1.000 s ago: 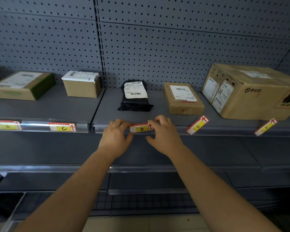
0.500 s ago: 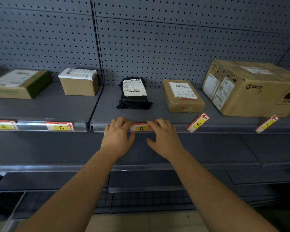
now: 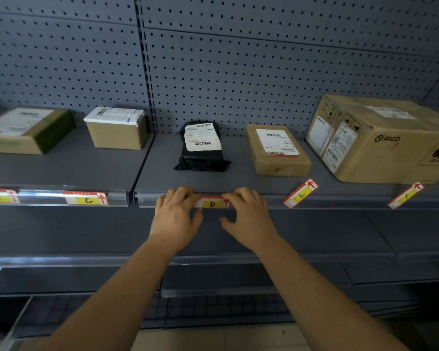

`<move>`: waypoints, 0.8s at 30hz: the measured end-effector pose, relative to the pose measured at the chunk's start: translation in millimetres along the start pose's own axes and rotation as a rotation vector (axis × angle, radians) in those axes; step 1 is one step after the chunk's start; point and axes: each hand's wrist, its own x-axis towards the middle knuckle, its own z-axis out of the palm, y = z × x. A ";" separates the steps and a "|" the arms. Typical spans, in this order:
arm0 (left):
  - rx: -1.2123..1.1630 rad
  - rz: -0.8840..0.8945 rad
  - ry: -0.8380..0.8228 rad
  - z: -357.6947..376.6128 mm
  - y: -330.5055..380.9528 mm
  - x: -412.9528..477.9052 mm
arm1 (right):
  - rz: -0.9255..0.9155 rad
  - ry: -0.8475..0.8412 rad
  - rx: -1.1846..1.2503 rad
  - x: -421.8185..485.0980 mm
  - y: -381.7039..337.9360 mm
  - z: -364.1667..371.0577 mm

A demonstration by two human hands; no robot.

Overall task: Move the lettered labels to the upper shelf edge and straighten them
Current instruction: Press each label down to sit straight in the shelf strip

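Observation:
The D label (image 3: pixel 212 203) lies level in the clear strip on the upper shelf edge (image 3: pixel 340 200). My left hand (image 3: pixel 176 219) touches its left end with the fingertips and my right hand (image 3: pixel 249 219) touches its right end, fingers bent over the edge. To the left, the C label (image 3: pixel 86 198) and a further label (image 3: pixel 0 196) sit straight in the strip. To the right, the E label (image 3: pixel 300 193) and the F label (image 3: pixel 406 195) stand tilted, arrow ends up to the right.
On the shelf stand a green-sided box (image 3: pixel 26 130), a small carton (image 3: pixel 117 127), a black bag (image 3: pixel 202 148), a flat brown parcel (image 3: pixel 276 150) and a large PICO carton (image 3: pixel 380 138). Pegboard wall behind. Lower shelves (image 3: pixel 61 259) sit below my forearms.
The D label went from slightly tilted to level in the strip. Both hands stayed at its ends, and the view shifted a little.

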 end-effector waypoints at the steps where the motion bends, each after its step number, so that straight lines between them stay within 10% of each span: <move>1: -0.003 0.004 0.001 0.5 -0.4 -0.1 | 0.003 0.010 0.005 -1.2 0.9 2.6; 24: -0.096 -0.072 -0.166 -14.8 141.1 -62.6 | -0.004 -0.069 0.189 -115.3 97.8 -97.8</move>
